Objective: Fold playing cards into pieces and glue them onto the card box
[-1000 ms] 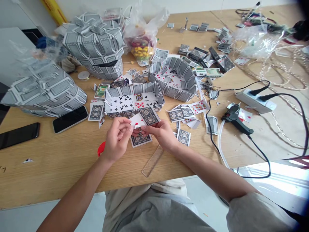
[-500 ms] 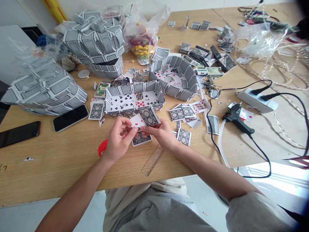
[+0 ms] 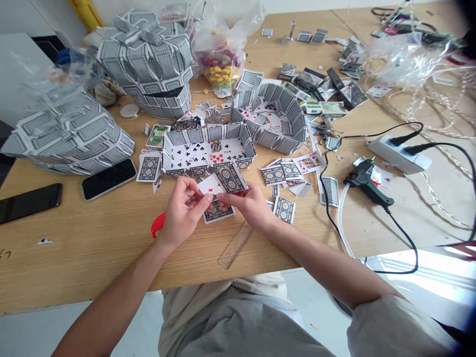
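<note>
Between my hands is a playing card piece (image 3: 211, 186) with a white face and a red diamond, joined to or overlapping a dark patterned card back (image 3: 230, 178); I cannot tell whether they are one folded card. My left hand (image 3: 184, 204) pinches the white end. The patterned end is gripped by my right hand (image 3: 253, 202). Below them another card (image 3: 218, 212) lies face down on the table. Just beyond stands a rectangular box made of playing cards (image 3: 208, 151), its floor showing clubs and hearts. A clear ruler (image 3: 235, 246) lies near my right wrist, and a red object (image 3: 158, 225) is partly hidden behind my left hand.
A heart-like card box (image 3: 278, 144) stands behind. Woven card baskets (image 3: 148, 62) and phones (image 3: 108, 179) are at left. To the right are loose cards (image 3: 274, 174), a glue gun (image 3: 368, 183), its cable and a power strip (image 3: 399, 154). A bag of sweets (image 3: 222, 74) sits at the back.
Both hands keep nearly the same hold on the card, with only a slight shift of the white end. The camera view has moved a little.
</note>
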`<state>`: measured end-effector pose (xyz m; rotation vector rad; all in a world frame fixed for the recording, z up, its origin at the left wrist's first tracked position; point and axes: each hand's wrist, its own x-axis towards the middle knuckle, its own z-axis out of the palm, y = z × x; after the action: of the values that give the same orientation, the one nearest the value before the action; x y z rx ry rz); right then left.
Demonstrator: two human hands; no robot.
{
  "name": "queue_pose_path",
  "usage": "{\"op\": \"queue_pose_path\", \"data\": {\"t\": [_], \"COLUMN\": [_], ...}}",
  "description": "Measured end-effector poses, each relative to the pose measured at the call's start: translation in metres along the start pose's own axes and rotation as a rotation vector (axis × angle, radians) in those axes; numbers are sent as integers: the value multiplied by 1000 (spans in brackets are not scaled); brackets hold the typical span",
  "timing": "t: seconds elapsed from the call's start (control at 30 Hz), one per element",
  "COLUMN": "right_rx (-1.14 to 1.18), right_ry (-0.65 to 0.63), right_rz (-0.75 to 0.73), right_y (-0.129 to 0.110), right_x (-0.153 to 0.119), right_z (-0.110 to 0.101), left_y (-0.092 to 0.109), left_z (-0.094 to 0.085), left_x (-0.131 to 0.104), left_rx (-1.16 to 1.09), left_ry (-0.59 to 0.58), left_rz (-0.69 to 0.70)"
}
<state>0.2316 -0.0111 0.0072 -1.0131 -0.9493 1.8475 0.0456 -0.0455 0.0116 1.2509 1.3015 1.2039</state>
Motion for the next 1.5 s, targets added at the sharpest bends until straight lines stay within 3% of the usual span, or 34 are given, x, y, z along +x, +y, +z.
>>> {"op": "queue_pose_path", "data": {"t": [1.5], "right_rx": [-28], "right_ry": [3], "right_rz": [-30], "right_y": [-4], "right_x": [-4], "right_z": [2], "left_y": [5], "left_z": [-4], "left_x": [5], "left_rx": [-156], "left_ry": [-47], "left_rz": [-127]}}
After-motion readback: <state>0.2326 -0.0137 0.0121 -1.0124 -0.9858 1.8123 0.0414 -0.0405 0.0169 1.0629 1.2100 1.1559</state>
